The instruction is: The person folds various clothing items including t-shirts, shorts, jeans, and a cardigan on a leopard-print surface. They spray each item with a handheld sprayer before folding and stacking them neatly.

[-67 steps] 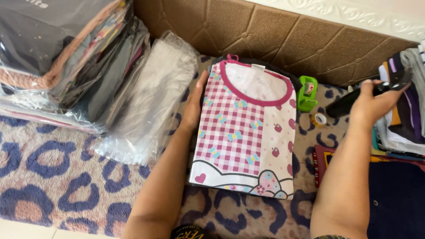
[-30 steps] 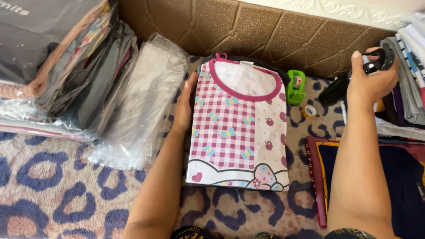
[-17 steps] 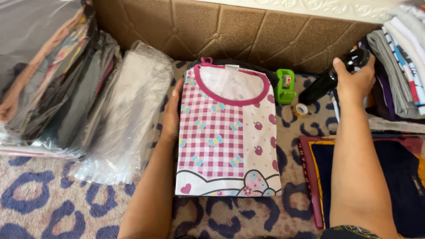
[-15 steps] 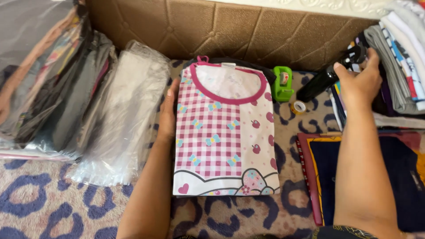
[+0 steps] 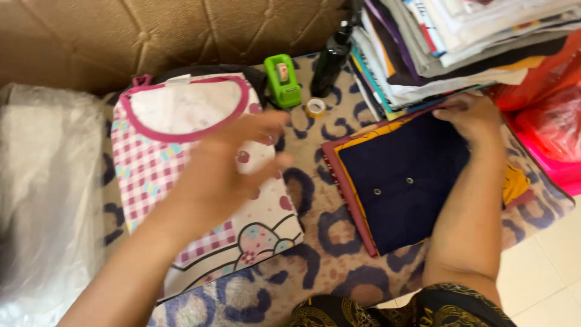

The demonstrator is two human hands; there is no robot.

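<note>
The left hand [image 5: 227, 160] hovers, blurred, over the folded pink checked shirt [image 5: 181, 181], fingers spread and holding nothing. The right hand [image 5: 475, 115] lies flat on the far edge of a folded navy garment [image 5: 402, 181] — whether its fingertips grip the cloth, I cannot tell. Both garments lie on a leopard-print mat [image 5: 321, 242], the navy one just below a tall stack of folded clothes [image 5: 448, 42]. Between the two garments, near the back, stand a green tape dispenser [image 5: 283, 80], a small tape roll [image 5: 315, 108] and a dark bottle [image 5: 330, 60]. Clear plastic bags [image 5: 45, 200] lie at the left.
</note>
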